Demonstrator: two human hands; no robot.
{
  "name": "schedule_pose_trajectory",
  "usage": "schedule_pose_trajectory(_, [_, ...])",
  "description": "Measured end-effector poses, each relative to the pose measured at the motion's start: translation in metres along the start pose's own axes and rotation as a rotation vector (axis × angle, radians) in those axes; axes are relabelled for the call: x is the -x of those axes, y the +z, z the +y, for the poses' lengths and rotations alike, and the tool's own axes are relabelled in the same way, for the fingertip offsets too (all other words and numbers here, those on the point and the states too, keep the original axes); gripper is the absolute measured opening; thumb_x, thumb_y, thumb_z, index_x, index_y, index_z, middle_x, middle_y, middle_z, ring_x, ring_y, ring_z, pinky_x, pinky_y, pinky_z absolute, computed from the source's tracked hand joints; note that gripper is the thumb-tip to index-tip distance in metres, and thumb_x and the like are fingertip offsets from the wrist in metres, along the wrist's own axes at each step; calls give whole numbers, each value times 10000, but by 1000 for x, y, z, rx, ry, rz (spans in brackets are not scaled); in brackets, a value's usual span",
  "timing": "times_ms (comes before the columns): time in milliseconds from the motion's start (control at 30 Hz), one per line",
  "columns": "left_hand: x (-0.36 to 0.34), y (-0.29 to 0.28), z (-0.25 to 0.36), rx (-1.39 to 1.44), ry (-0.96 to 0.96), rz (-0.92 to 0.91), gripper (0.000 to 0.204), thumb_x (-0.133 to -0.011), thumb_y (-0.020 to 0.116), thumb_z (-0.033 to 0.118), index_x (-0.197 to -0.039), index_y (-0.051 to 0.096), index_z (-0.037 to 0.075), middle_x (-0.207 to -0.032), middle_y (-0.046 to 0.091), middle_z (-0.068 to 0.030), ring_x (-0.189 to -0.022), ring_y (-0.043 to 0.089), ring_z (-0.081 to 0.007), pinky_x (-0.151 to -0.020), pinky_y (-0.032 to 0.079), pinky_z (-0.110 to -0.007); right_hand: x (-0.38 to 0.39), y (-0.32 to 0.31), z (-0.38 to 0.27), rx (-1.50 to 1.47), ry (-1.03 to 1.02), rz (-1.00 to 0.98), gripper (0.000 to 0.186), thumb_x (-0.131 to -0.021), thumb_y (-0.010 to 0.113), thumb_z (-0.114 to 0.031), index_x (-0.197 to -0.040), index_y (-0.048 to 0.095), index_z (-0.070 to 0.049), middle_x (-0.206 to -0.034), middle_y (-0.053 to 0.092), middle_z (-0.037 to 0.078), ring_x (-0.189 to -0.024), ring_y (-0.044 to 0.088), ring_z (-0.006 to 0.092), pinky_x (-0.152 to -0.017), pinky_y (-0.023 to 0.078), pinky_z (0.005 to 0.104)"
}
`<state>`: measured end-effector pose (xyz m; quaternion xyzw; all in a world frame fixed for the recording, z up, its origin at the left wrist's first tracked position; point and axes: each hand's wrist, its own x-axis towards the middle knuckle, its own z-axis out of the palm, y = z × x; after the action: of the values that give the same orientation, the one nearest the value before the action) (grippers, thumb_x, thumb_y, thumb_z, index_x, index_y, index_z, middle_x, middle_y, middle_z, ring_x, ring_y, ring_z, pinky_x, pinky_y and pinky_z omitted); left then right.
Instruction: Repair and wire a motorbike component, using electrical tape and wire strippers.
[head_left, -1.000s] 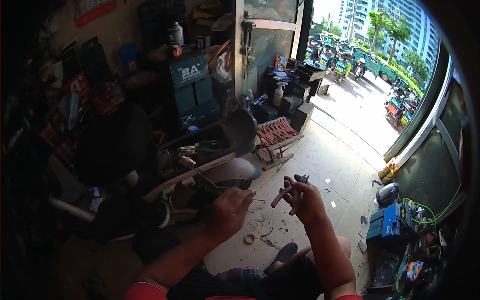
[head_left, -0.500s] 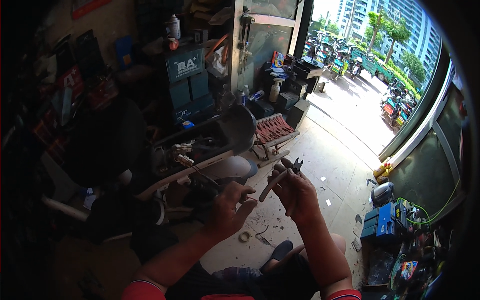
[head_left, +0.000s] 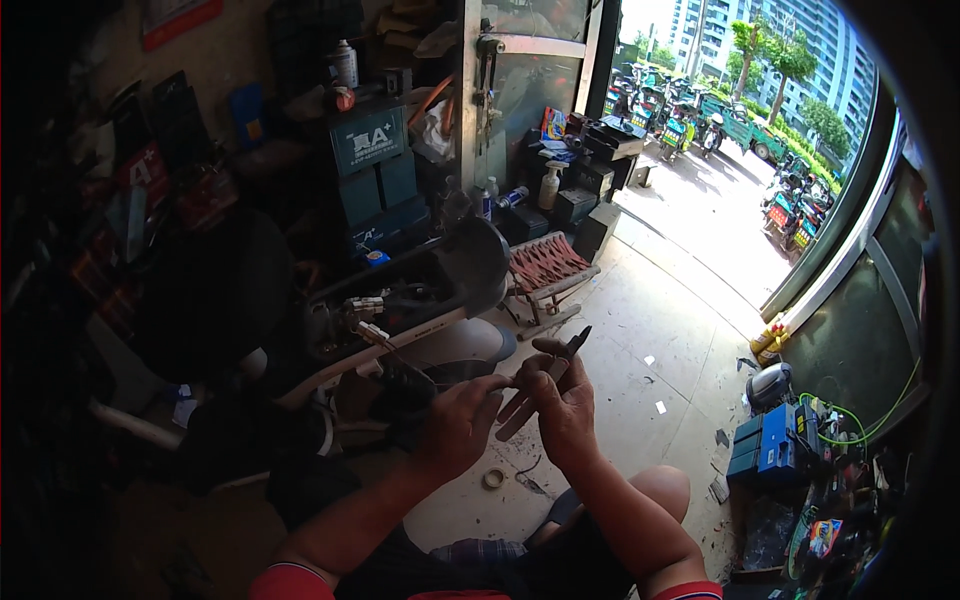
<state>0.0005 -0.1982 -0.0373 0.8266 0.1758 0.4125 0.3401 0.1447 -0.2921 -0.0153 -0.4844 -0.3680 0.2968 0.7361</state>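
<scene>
My right hand is wrapped round a pair of cutting pliers. Their dark jaws point up and away, and the handles stick out below the palm toward my left hand. My left hand is closed in a pinch, its fingertips meeting the right thumb and fingers beside the pliers. What the left fingertips hold is hidden now; a thin reddish wire showed there earlier. Just beyond my left hand, wires with white connectors come out of a scooter's open body.
A folding stool with red webbing stands past the scooter. A roll of tape lies on the tiled floor. Blue batteries and clutter line the right side. Dark battery boxes are stacked behind, and a doorway opens onto parked scooters.
My right hand has come left and turned the pliers, so the jaws show edge-on. My two hands, apart before, now meet at the fingertips.
</scene>
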Motion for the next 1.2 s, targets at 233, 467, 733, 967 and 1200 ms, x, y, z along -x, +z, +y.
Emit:
schedule_pose_trajectory(233, [-5,-5,4,118,-23,-8,233,-1030,626,114,-1242,647,17,-969,737,-194,-891,743,-352,-764,565,-408,-6,12,-18,82,206,175,366,-1025,715,-273,-1236,617,9,-817,600,10,-610,485,60,-514,419,222])
schedule_pose_trajectory(467, [-2,-4,-5,202,-400,35,286,-1059,596,144,-1305,631,2,-1102,752,-171,-1000,736,-245,-879,552,-345,2,18,-15,-210,306,8,386,-1111,557,-234,-1412,557,7,-902,627,30,-707,561,87,-539,447,250])
schedule_pose_trajectory(733, [-8,-5,-3,78,-109,68,266,-1043,609,107,-1277,647,-13,-1058,740,-228,-967,752,-355,-809,578,-401,13,18,0,32,213,-80,387,-1132,511,-232,-1438,550,1,-740,552,-28,-562,476,50,-498,379,215])
schedule_pose_trajectory(967, [-13,-8,-7,225,-39,64,245,-1038,605,91,-1247,645,-30,-1004,731,-244,-918,744,-408,-742,572,-423,0,17,-5,-71,250,-85,373,-1122,534,-217,-1425,564,-1,-702,473,-66,-523,386,27,-466,308,210])
schedule_pose_trajectory(1200, [-2,-3,-5,151,-25,-22,235,-1042,607,92,-1252,651,-4,-1002,742,-223,-907,765,-367,-739,578,-400,-6,18,-13,-241,455,-180,429,-1083,611,-217,-1454,553,-9,-687,401,-83,-516,335,35,-465,288,204])
